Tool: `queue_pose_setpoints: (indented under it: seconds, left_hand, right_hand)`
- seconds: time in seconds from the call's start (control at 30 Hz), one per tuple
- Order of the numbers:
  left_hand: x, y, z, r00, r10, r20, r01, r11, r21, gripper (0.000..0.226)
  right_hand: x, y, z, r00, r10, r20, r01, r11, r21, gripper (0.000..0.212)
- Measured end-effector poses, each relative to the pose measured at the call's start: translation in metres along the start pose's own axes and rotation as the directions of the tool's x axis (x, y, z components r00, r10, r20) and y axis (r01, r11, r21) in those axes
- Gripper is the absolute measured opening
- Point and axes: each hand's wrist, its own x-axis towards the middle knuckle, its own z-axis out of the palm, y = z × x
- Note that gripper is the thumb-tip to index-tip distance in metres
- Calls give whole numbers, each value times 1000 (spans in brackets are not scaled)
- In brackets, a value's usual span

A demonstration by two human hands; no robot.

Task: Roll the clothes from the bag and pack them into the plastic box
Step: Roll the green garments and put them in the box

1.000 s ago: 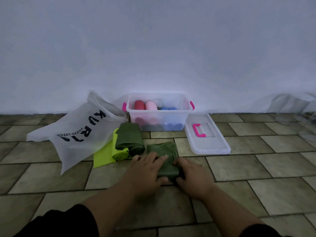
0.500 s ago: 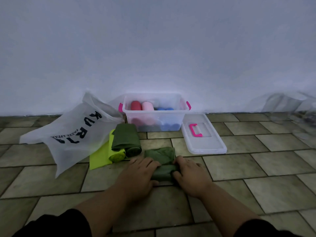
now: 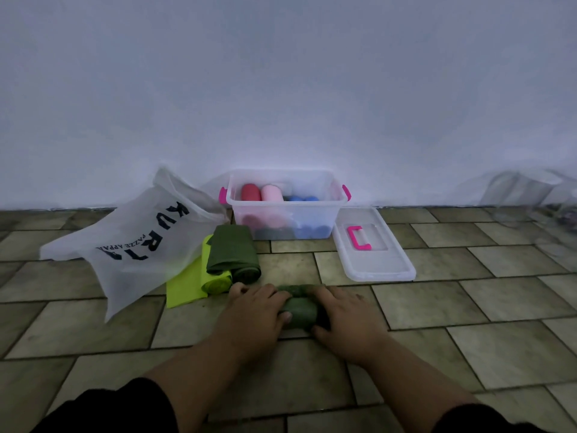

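Observation:
A dark green cloth (image 3: 300, 307) lies almost fully rolled on the tiled floor in front of me. My left hand (image 3: 254, 310) grips its left end, thumb curled under the roll. My right hand (image 3: 342, 317) holds the right end the same way. Further back stands the clear plastic box (image 3: 331, 185) with pink latches, holding red, pink and blue rolls. Another dark green roll (image 3: 233, 256) and a neon yellow roll (image 3: 215, 281) lie between the box and the white printed bag (image 3: 137, 242).
The box's clear lid (image 3: 373, 245) with a pink handle lies flat on the floor right of the box. A white wall runs behind everything. Crumpled clear plastic (image 3: 527, 192) sits at the far right by the wall.
Both hands have rolled the green cloth forward; the flat part beyond the roll has shrunk to a narrow strip and the roll is thicker.

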Motion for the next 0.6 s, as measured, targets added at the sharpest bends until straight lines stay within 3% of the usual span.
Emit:
queue_pose_setpoints:
  seconds: [0.07,0.13,0.17,0.23,0.3,0.33,0.47,0.6]
  left_hand:
    - [2,3,-1,996,-90,-23,90,996,-14,47]
    - [1,10,-1,939,-336,-72,315,925,-215,52]
    - [1,17,-2,874,-485,-35,436,814,-384,58]
    - [5,34,-5,737,-630,246,589,419,-691,67]
    - [10,51,-7,683,-542,489,602,39,-798,60]
    - [12,57,-10,665,-515,541,602,-60,-796,57]
    - [17,64,-11,613,-566,551,632,-67,-772,53]
    - [14,62,-13,624,-558,547,544,-192,-817,53]
  right_hand:
    - [1,-2,-3,999,27,21,-26,999,-36,55]
    - [4,-5,-9,993,100,66,-99,995,-29,52]
    - [6,-7,-13,983,153,100,-155,988,10,48]
    - [8,-14,-19,948,255,191,-281,952,122,36]
    - [8,-20,-24,909,304,286,-372,901,223,30]
    - [7,-23,-25,893,311,325,-405,870,279,29]
    - [-6,-30,-26,874,301,383,-466,744,479,27]
    - [-18,-31,-16,882,238,406,-456,648,610,23]
